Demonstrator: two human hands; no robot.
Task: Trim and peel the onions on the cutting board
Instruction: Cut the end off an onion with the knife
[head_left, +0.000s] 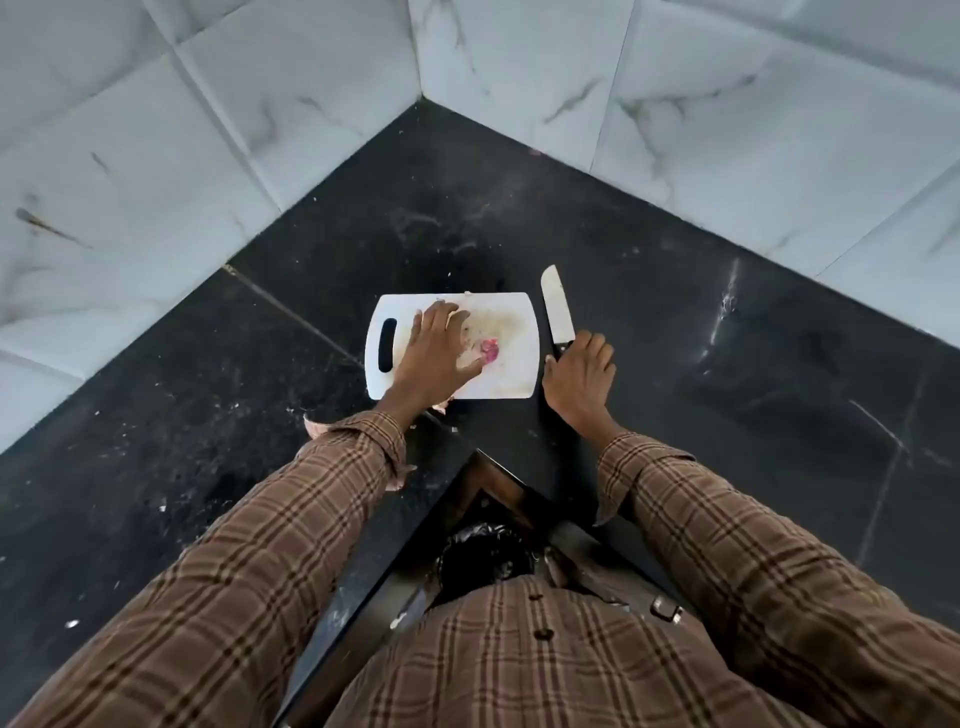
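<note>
A white cutting board (511, 374) with a handle slot at its left end lies on the black counter. My left hand (434, 348) rests flat on the board, fingers spread, its thumb touching a small pink onion scrap (489, 349). No whole onion is in sight. A knife (557, 306) lies on the counter just right of the board, blade pointing away from me. My right hand (579, 376) covers the knife's dark handle, fingers curled over it.
Pale onion skin pieces (314, 425) lie near the counter's front edge by my left sleeve. Small crumbs dot the black counter (727, 364). Marble-tiled walls (519, 52) meet in a corner behind. A bin with a black bag (483, 561) stands below the counter edge.
</note>
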